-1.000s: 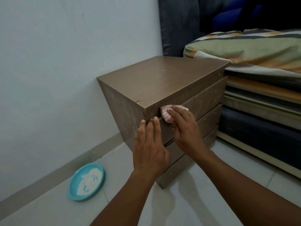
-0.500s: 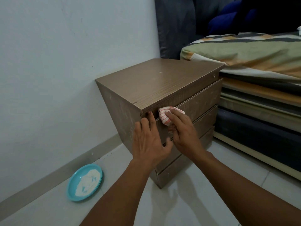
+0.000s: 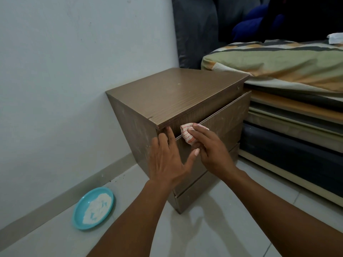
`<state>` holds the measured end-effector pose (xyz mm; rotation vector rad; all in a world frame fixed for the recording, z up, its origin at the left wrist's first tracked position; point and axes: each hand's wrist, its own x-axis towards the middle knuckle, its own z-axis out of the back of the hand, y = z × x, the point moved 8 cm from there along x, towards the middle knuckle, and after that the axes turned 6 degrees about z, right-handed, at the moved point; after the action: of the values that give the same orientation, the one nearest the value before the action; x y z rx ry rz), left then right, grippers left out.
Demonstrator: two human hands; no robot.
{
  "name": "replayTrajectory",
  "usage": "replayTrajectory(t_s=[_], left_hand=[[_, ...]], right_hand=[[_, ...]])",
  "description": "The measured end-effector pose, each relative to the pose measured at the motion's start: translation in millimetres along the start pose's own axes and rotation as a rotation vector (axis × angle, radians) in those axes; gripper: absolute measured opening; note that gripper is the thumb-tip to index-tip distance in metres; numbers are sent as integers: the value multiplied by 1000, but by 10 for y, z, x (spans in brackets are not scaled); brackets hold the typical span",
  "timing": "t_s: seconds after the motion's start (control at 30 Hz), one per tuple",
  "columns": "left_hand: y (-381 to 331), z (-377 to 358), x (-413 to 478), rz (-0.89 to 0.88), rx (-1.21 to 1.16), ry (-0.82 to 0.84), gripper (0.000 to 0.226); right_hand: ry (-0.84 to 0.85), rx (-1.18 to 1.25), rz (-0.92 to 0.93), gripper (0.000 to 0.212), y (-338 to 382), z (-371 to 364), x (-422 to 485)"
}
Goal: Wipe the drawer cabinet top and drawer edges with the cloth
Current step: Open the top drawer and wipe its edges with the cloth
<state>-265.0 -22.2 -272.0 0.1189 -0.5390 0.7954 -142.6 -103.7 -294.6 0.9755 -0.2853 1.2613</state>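
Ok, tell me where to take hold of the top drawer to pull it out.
Take the top drawer by the upper edge of its front, fingers hooked over it from above. No handle shows on the front, and that edge seems to stand a little proud of the cabinet, leaving a gap behind it.

There is one drawer cabinet [image 3: 176, 95], one cloth [image 3: 186, 133], one blue plate [image 3: 93, 208] and one bed [image 3: 278, 60]. There are two grips (the person's bare hands): one left grip [image 3: 167, 160] and one right grip [image 3: 209, 149]. The drawers [image 3: 222, 115] are partly hidden, so I cannot count them.
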Motion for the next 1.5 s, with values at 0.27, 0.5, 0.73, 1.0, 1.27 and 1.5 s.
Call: replayTrajectory(t_s=[0.27, 0.5, 0.73, 1.0, 1.27, 1.5], left_hand=[[-132, 115, -86, -46, -130, 4, 94], [-389, 233, -184, -213, -309, -71, 71], [-579, -91, -54, -357, -315, 400, 103], [-566, -189, -82, -256, -547, 594, 97], [-796, -304, 141, -299, -478, 813, 87], [-1091, -413, 365, -299, -469, 862, 86]], right_hand=[[-56, -9, -47, 52, 20, 123, -200], [-372, 80, -177, 46, 68, 319, -577], [-428, 363, -255, 57, 93, -52, -815], [-672, 344, -619, 50, -679, 40, -823], [-598, 469, -338, 57, 169, -384, -886], [-773, 432, -584, 49, -1147, -74, -686]])
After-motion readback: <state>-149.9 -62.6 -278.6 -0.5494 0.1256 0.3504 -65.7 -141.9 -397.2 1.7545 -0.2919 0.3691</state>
